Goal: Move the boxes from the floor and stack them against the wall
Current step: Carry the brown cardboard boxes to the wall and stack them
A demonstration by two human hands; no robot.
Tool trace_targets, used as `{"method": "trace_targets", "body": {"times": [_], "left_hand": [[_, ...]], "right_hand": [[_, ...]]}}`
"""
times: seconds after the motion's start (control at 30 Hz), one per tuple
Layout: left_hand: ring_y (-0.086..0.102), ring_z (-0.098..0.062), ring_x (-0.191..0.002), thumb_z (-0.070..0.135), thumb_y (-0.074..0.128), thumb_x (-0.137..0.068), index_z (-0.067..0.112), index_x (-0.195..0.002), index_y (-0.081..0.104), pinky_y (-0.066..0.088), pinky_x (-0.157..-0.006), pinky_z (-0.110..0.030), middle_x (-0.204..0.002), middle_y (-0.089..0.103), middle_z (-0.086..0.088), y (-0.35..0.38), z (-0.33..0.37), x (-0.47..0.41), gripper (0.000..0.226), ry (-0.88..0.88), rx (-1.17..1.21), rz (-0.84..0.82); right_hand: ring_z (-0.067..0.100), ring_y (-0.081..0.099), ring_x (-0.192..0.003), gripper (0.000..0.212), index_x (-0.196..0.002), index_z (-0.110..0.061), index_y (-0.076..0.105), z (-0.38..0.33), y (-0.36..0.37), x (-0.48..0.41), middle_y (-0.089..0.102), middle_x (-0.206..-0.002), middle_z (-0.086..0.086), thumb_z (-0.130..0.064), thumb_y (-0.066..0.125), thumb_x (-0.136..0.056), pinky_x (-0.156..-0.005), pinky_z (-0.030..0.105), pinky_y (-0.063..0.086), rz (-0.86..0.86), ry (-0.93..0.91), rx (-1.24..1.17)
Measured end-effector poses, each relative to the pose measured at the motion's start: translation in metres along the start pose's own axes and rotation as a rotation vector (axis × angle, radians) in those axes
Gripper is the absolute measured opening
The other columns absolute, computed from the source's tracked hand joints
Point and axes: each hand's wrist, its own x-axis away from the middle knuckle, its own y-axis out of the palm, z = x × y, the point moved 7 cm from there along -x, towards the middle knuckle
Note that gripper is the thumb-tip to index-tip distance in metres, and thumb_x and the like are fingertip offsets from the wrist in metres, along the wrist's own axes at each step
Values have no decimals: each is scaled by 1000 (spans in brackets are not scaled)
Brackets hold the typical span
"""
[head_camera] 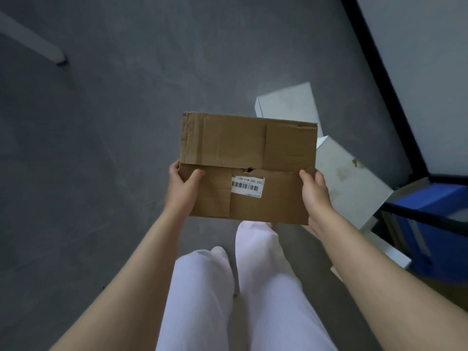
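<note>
Cardboard box (247, 158) sits at frame centre, held above the grey floor (101, 148): our left hand (183, 188) grips its left edge, our right hand (315, 192) its right. White boxes (347, 181) lie on the floor behind it, right of centre, near the wall (417, 59).

We see a brown cardboard box (248, 158) held level above the floor, flaps shut, creased, with a torn centre seam and a white barcode label. Two white boxes (349, 183) lie tilted on the floor near the wall.
</note>
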Motion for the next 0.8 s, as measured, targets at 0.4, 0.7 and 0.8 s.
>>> {"method": "trace_targets", "body": {"times": [0.4,0.7,0.8], "left_hand": [[53,-15,-102,27,57,-90,25,-141,33,38,-84,-28,-118,51,7,-20,138,-136,57,-30,79,-44],[53,-16,-113,25,58,-87,28,-142,27,43,-92,-32,-126,51,7,-79,249,-245,63,-16,107,-95],[52,-18,-119,25,59,-87,28,-144,24,44,-102,-39,-135,50,4,-92,295,-283,67,-17,114,-108]], "right_hand": [[19,51,-123,49,-141,-27,40,-172,88,-64,52,-135,-5,-41,45,-94,-105,40,42,-75,-28,62],[22,41,-135,53,-147,-22,30,-333,192,-99,42,-146,-1,-41,40,-99,-105,35,33,-58,-68,194],[23,42,-134,53,-147,-22,31,-403,224,-114,42,-147,0,-40,42,-98,-110,38,35,-40,-114,205]]}}
